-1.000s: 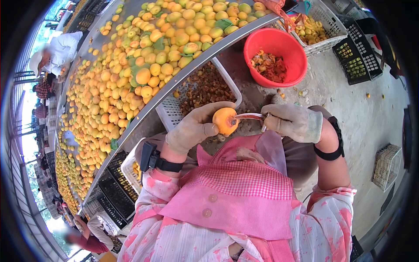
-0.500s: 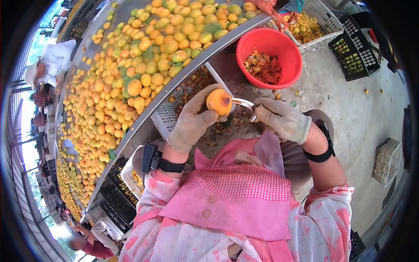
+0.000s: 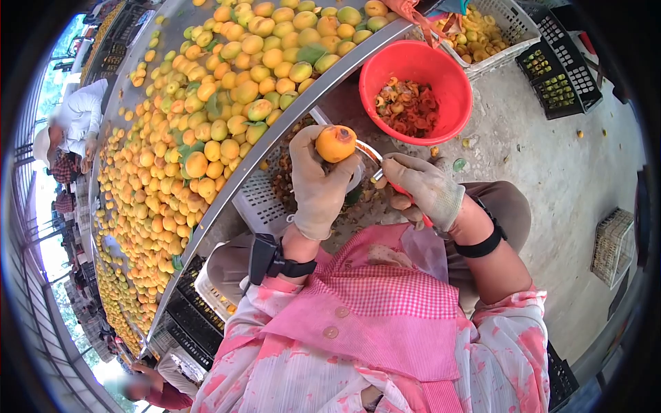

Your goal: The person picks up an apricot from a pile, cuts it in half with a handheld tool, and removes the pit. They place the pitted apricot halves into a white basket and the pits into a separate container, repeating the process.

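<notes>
My left hand, in a pale work glove, grips an orange-yellow apricot between thumb and fingers. A brown, rough patch shows on top of the fruit. My right hand, gloved likewise, is closed around a knife with a curved metal blade and a red handle. The blade's far end reaches the right side of the apricot. Under my hands, peelings lie on the floor, and a white crate holding scraps stands partly beneath the table edge.
A metal table heaped with apricots fills the left. Ahead stands a red basin with peelings, beyond it a white crate of cut fruit. Black crates are at right, a pale basket farther down. People sit across the table.
Both hands have moved slightly away from my body, and the apricot has turned in the left. The right hand has tilted, bringing the red handle into sight. The whole view has shifted slightly.
</notes>
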Tool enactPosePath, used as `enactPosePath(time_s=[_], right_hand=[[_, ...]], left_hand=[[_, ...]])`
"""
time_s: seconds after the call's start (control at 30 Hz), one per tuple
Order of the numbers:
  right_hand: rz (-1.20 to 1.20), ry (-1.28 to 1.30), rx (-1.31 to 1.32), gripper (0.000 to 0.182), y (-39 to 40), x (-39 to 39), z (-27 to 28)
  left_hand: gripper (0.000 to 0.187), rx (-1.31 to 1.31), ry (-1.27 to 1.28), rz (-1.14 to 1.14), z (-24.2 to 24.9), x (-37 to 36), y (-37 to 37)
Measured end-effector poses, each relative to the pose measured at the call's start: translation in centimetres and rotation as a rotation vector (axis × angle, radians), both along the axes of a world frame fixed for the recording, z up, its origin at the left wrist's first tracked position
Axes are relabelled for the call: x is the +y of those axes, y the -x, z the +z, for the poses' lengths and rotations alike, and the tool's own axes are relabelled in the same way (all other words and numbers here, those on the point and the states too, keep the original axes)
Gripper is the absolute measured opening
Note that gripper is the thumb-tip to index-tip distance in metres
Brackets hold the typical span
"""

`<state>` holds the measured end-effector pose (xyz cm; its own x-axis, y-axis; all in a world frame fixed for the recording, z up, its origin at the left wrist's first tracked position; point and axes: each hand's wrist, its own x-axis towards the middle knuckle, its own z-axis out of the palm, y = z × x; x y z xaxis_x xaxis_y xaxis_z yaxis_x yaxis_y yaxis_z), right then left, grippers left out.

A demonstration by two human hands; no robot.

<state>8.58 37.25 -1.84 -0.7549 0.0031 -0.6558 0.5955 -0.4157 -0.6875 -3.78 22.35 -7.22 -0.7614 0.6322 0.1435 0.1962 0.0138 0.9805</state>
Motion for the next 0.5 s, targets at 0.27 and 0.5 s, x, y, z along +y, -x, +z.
enactPosePath(time_s=[0.27, 0.5], right_hand=[[-0.171, 0.327, 0.057, 0.037, 0.2, 2.3, -2.8], [-0.114, 0.286, 0.027, 0.037, 0.2, 4.0, -3.0]], left_hand=[[0.048, -0.104, 0.078, -0.097, 0.6, 2.0, 1.0], [0.043, -0.579, -0.012, -0.226, 1.3, 2.3, 2.9]])
